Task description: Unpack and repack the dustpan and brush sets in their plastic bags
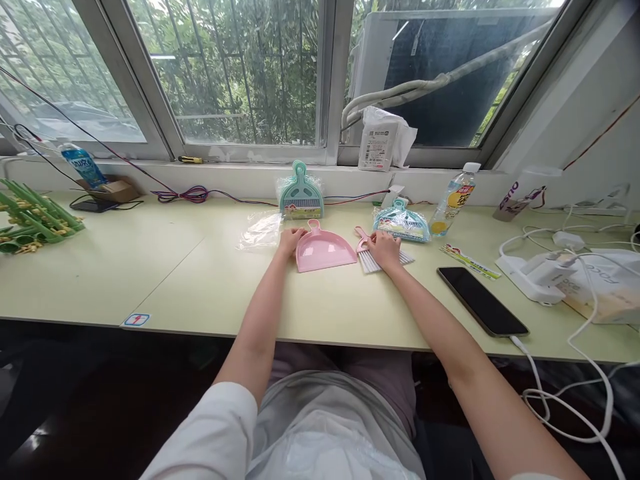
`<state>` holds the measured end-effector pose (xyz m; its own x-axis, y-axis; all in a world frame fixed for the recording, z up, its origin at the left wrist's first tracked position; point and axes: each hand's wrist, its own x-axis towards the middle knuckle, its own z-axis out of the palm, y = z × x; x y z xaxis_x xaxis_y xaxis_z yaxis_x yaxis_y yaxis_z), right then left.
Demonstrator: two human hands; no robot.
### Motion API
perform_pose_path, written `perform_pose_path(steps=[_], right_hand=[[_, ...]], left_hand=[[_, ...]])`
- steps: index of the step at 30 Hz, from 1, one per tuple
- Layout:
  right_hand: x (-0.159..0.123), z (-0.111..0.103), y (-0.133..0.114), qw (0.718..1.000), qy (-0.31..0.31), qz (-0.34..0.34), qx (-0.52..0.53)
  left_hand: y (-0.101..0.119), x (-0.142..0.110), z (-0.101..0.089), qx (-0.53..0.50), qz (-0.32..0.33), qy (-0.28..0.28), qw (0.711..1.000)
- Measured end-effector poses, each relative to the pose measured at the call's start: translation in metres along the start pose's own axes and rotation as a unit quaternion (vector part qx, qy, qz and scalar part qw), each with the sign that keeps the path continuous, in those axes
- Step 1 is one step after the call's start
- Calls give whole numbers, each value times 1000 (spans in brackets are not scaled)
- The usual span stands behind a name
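Note:
A small pink dustpan (323,249) lies on the pale green table (200,280) in front of me. My left hand (290,240) rests at its left edge, fingers curled against it. My right hand (384,250) lies over a pink mini brush (373,259) with white bristles, just right of the dustpan, fingers closed on it. An empty clear plastic bag (261,230) lies left of my left hand. Two teal dustpan-and-brush sets in wrappers sit behind: one upright (301,192) against the sill, one flat (401,224) at the right.
A black phone (481,300) with a cable lies right of my right arm. A drink bottle (453,200), a paper label strip (470,261), chargers and white cables (545,270) crowd the right. Green racks (30,217) and another bottle (83,165) stand far left.

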<state>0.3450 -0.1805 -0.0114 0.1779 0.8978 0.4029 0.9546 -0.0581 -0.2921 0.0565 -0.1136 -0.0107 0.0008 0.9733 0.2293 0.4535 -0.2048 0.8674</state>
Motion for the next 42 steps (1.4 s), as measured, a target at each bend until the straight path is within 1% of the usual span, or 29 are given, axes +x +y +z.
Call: perform_pose_path(steps=[4, 8, 10, 14, 16, 19, 24, 27, 31, 34, 38, 40, 42], right_hand=[[-2, 0, -5, 999, 26, 2, -19], [-4, -2, -12, 999, 33, -12, -26], [-3, -4, -12, 999, 32, -6, -20], [1, -9, -11, 999, 42, 27, -22], [1, -9, -10, 999, 31, 26, -37], [1, -6, -12, 998, 9, 8, -62], [3, -8, -15, 998, -31, 18, -59], [5, -12, -16, 996, -48, 19, -72], [5, -16, -18, 995, -56, 15, -84], [5, -18, -17, 995, -52, 28, -77], [5, -19, -15, 997, -13, 50, -57], [5, -19, -15, 998, 15, 46, -40], [4, -20, -17, 998, 32, 40, -22]], left_hand=[[5, -3, 0, 32, 15, 2, 999], [10, -6, 3, 104, 81, 23, 991], [11, -6, 2, 124, 103, 39, 986], [10, -4, 0, 136, 99, 66, 984], [9, -2, -1, 148, 100, 68, 982], [9, -1, 0, 178, 96, 63, 977], [10, -3, 1, 191, 132, 68, 970], [13, -8, 0, 215, 123, 70, 966], [21, -15, -3, 273, 123, 89, 950], [27, -18, -5, 302, 127, 89, 941], [28, -18, -2, 315, 113, 89, 938], [28, -17, 2, 319, 100, 85, 939], [29, -15, 5, 328, 74, 81, 938]])
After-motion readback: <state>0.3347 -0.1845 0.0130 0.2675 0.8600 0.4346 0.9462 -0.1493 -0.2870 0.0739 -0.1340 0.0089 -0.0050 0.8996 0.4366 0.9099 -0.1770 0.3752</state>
